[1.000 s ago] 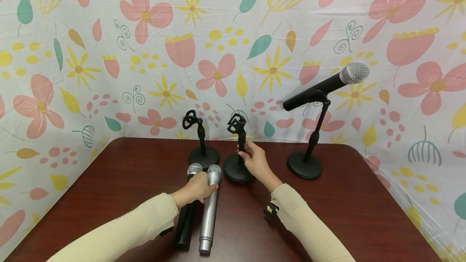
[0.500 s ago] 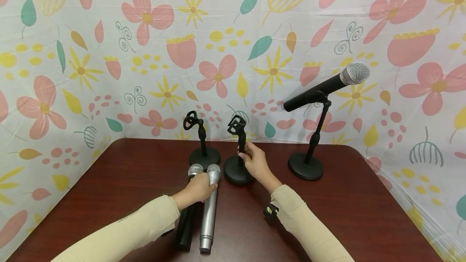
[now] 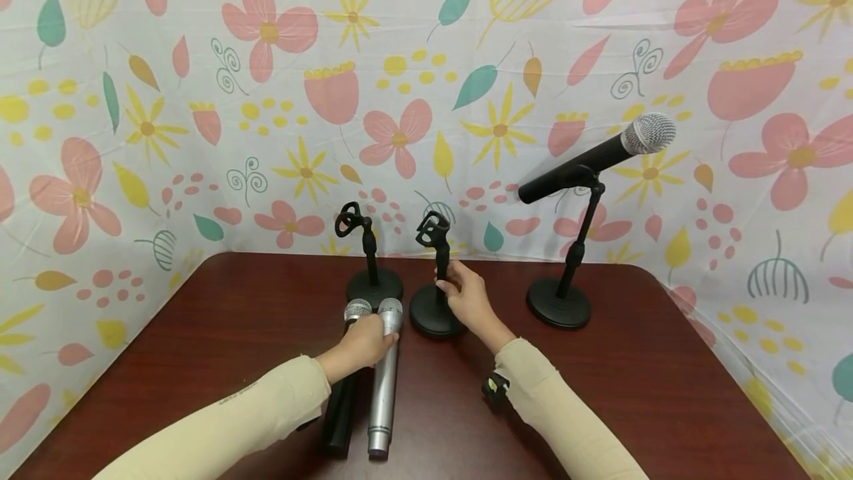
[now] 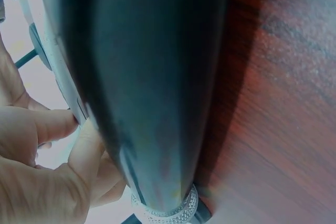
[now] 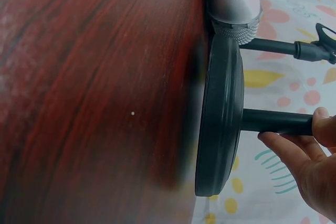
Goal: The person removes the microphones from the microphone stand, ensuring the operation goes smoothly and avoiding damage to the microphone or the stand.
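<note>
My left hand (image 3: 362, 344) pinches a silver microphone (image 3: 383, 402) between thumb and fingers, just below its mesh head. Lying alongside on the left is a black microphone (image 3: 340, 417), partly covered by the same hand; it fills much of the left wrist view. With thumb and fingers, my right hand (image 3: 469, 298) grips the upright of the middle microphone stand (image 3: 433, 315), whose clip on top holds nothing. In the right wrist view the silver microphone's mesh head overlaps the edge of the round stand base (image 5: 220, 124).
A second black stand (image 3: 373, 287) with a bare clip stands just left of the middle one. Farther right, another stand (image 3: 558, 306) carries a black microphone (image 3: 580, 169) tilted upward. Behind the dark wooden table (image 3: 226, 317) hangs a flower-patterned cloth (image 3: 400, 35).
The silver microphone has shifted slightly forward, its tail end a little farther from me. My right hand and the middle stand stay in place.
</note>
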`<move>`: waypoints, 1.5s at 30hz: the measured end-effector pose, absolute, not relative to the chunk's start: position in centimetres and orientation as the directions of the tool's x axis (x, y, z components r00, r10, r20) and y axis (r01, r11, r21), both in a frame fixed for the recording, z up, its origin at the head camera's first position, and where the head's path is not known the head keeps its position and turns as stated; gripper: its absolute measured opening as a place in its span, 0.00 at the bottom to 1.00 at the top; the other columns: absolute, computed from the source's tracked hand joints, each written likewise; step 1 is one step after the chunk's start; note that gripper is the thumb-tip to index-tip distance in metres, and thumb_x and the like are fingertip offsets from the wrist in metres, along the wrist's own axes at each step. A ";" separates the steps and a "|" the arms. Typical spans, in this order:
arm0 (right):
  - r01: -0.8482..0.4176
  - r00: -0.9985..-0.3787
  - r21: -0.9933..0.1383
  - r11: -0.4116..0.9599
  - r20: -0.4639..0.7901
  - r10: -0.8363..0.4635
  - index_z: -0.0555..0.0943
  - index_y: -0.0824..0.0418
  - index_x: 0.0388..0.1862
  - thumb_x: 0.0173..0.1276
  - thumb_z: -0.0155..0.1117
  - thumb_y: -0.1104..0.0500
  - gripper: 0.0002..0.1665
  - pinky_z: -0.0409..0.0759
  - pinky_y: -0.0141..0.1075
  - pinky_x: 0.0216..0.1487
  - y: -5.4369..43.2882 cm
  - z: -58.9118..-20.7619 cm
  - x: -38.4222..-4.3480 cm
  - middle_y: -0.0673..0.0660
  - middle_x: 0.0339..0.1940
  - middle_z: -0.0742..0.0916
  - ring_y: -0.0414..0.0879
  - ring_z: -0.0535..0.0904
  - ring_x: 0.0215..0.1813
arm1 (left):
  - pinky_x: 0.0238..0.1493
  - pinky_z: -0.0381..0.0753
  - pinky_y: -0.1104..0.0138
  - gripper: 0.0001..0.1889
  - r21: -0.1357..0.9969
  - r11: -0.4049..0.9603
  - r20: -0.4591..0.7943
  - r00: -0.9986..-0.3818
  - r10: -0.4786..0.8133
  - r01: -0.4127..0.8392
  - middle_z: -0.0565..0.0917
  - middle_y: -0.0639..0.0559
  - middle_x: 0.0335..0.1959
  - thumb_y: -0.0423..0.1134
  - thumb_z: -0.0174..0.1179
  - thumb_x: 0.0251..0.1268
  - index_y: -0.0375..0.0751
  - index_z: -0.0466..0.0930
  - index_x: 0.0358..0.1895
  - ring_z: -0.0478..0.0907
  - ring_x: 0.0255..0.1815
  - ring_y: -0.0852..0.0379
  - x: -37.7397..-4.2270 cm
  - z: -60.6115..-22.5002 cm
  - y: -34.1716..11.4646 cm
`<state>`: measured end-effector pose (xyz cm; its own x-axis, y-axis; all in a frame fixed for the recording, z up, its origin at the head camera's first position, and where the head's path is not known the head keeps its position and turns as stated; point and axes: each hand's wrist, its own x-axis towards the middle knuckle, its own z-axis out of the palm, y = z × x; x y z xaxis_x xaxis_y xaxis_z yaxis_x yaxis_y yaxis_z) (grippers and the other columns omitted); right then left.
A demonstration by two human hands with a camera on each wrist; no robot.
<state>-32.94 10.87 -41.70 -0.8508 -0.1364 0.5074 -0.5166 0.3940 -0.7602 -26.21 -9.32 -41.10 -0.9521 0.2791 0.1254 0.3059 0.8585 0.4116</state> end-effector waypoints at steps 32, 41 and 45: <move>-0.497 -0.850 -0.747 0.441 0.521 -0.074 0.79 0.66 0.38 0.64 0.64 0.70 0.04 0.80 0.49 0.46 9.7 -41.6 -35.4 0.62 0.37 0.85 0.56 0.84 0.46 | 0.33 0.78 0.52 0.13 0.305 0.888 0.246 -0.930 0.275 0.343 0.77 0.43 0.25 0.37 0.65 0.57 0.35 0.74 0.21 0.79 0.28 0.44 -25.8 -41.3 -9.1; -0.481 -0.852 -0.742 0.467 0.520 -0.052 0.79 0.66 0.37 0.65 0.64 0.69 0.03 0.81 0.49 0.44 9.2 -41.8 -36.2 0.62 0.36 0.86 0.56 0.84 0.44 | 0.31 0.78 0.52 0.12 0.317 0.882 0.263 -0.926 0.271 0.348 0.77 0.43 0.24 0.36 0.65 0.57 0.34 0.75 0.23 0.79 0.27 0.44 -25.7 -41.0 -9.3; -0.477 -0.855 -0.744 0.468 0.516 -0.052 0.79 0.66 0.37 0.65 0.63 0.69 0.03 0.80 0.49 0.43 9.1 -42.0 -36.4 0.62 0.36 0.85 0.56 0.84 0.43 | 0.28 0.78 0.55 0.13 0.335 0.872 0.260 -0.924 0.279 0.357 0.76 0.45 0.24 0.35 0.65 0.57 0.36 0.73 0.21 0.78 0.25 0.47 -25.4 -40.5 -9.5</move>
<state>-36.38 9.08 -41.96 -0.8551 -0.0522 0.5159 -0.4774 0.4677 -0.7439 -25.38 -9.47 -40.50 -0.9245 0.2786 0.2603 0.3571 0.8720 0.3348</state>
